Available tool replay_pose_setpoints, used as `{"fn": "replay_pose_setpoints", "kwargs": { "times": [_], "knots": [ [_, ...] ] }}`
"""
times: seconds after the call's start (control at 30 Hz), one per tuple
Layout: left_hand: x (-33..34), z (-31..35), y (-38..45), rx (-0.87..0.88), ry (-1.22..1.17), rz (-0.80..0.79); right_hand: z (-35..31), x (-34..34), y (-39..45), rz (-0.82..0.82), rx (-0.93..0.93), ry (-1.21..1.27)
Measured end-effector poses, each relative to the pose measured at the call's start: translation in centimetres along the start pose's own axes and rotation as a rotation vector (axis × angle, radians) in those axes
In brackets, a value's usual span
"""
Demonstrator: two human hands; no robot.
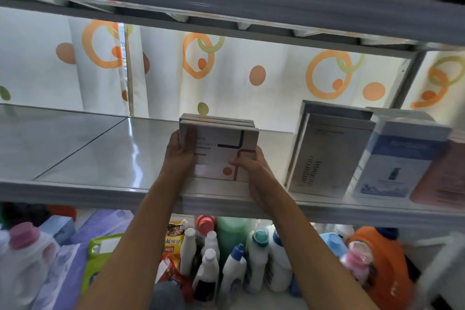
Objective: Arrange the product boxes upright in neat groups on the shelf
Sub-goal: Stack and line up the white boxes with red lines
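Nearest the camera, below the shelf, bottles [234, 267] with white bodies and coloured caps are crowded together beside a yellow snack bag [173, 239] and an orange bag [382, 262].

Above them, two bare forearms are raised to the shelf [105, 153], whose pale, glossy surface is seen at mid height. A small stack of white boxes [219, 148] is stood upright near the front edge, roughly at the middle of the shelf. Three boxes seem to be pressed together, though the edges are blurred. Their broad printed faces are turned toward the camera, with the long axis running sideways along the shelf. The left side of the stack is gripped by the left hand [180, 151], its thumb laid over the front face. The lower right corner is held by the right hand [249, 166], its thumb curled onto the front.

To the right, well apart from the stack, a grey box [327, 156] is stood upright with its long axis vertical, just beside a blue and white box [395, 158] and a pink box [442, 173].

Farthest back, a white curtain [239, 68] printed with orange rings and dots is hung behind the shelf.
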State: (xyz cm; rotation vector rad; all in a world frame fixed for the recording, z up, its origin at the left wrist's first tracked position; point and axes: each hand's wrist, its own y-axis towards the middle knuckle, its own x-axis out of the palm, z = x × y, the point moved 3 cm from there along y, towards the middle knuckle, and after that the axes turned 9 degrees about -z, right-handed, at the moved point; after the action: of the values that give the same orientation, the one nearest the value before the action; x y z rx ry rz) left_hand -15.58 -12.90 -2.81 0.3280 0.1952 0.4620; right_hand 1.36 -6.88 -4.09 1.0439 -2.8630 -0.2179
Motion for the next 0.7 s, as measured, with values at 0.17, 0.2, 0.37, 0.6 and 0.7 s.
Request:
{"fn": "replay_pose_setpoints", "kwargs": {
  "times": [0.17, 0.2, 0.37, 0.6, 0.7],
  "knots": [
    [1.3, 0.7, -0.8, 0.017, 0.012, -0.022, -1.0, -1.1, -2.0, 0.024, -0.015, 0.007],
    [1.7, 0.7, -0.9, 0.024, 0.017, -0.032, -1.1, -1.3, -2.4, 0.039, -0.018, 0.003],
    [3.5, 1.1, -2.2, 0.044, -0.001, -0.083, -1.3, -2.3, -3.6, 0.141, -0.045, 0.004],
    [4.9, 2.1, -2.8, 0.049, 0.011, -0.072, -1.7, -2.9, -4.3, 0.185, -0.014, 0.007],
    [4.8, 1.6, -2.6, 0.048, 0.040, -0.080, -2.1, -3.0, -4.7, 0.199, -0.009, 0.008]
  ]
}}
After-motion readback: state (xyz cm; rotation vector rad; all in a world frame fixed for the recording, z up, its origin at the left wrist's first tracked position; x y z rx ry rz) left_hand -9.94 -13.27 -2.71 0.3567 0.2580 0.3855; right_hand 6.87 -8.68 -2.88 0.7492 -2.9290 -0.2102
